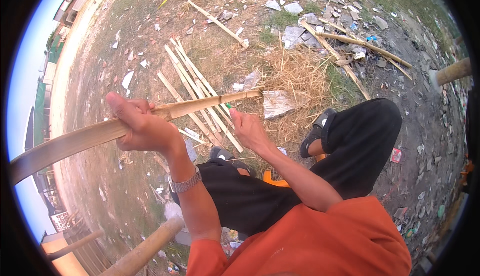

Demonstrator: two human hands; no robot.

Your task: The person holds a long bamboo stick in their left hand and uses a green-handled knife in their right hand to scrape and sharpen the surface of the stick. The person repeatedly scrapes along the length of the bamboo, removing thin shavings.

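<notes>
A long split bamboo strip [70,147] runs from the left rim across to the middle of the head view, narrowing toward its far end. My left hand [141,126] is closed around it, thumb pointing up. Just below the strip's right part, my right hand [251,132] is closed on a small thing with a green end [228,105]; most of it is hidden by the fingers and the strip. The strip's right tip lies over or close to a pale wooden block [277,104] on the ground; whether they touch I cannot tell.
Several bamboo strips [192,88] lie on the ground beyond my left hand. Wood shavings [300,73] surround the block. Longer bamboo pieces [360,41] and broken tiles lie at the far right. Bamboo poles [147,246] stand out at the lower left and right rim [452,72].
</notes>
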